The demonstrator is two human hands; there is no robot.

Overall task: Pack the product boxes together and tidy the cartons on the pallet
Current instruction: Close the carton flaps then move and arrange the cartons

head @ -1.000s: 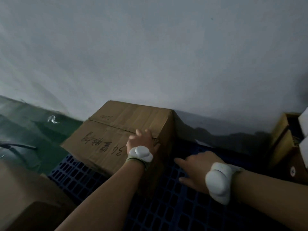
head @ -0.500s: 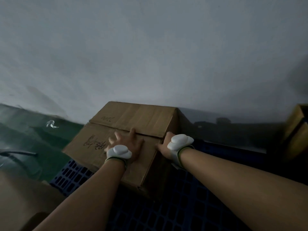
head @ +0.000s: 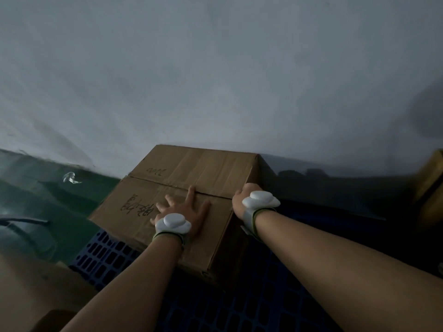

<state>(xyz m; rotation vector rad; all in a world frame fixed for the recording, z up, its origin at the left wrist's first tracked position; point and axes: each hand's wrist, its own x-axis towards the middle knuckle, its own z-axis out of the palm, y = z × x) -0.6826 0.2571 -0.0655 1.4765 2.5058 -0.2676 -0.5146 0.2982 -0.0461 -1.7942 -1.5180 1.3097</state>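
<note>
Head view: A closed brown cardboard carton [head: 191, 178] sits on a dark blue plastic grid pallet [head: 239, 305], its far edge close to the grey wall [head: 215, 68]. Handwritten black characters mark the near-left top flap.

The left hand [head: 184, 209] lies palm-down on the carton top near the centre seam. Its fingers [head: 190, 191] are spread flat and grip nothing. The right hand [head: 244, 195] is pressed against the carton's upper right edge. Its fingers are hidden behind the edge, so how far they are curled cannot be told. Each wrist carries a white device [head: 173, 221] on a strap.

A second brown carton [head: 31, 291] occupies the near-left corner. Another carton [head: 431, 185], blurred, stands at the far right. The green floor [head: 43, 207] lies left of the pallet.
</note>
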